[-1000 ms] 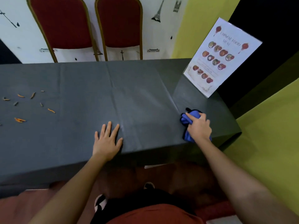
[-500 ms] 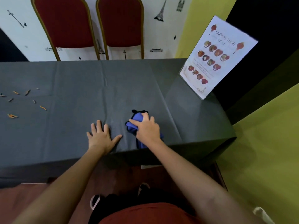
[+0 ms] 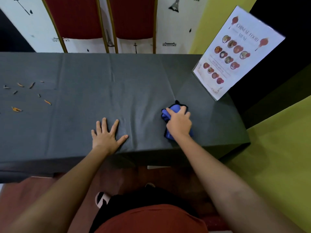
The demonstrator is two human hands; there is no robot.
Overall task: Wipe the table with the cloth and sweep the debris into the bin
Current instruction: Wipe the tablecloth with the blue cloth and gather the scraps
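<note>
A dark grey cloth covers the table (image 3: 134, 81). My right hand (image 3: 179, 122) presses a bunched blue cloth (image 3: 174, 109) onto its right part, near the front edge. Flat on the table to the left of that lies my left hand (image 3: 107, 134), fingers spread, holding nothing. Several small orange and brown scraps of debris (image 3: 25, 95) lie scattered at the far left of the table. No bin is in view.
A standing menu card (image 3: 235, 52) leans at the table's right end. Two red chairs (image 3: 101, 17) stand behind the far edge. A yellow-green wall (image 3: 277, 148) runs close along the right side.
My right hand slid the blue cloth left toward my left hand, then back right to where it is now. My left hand stayed flat in place.
</note>
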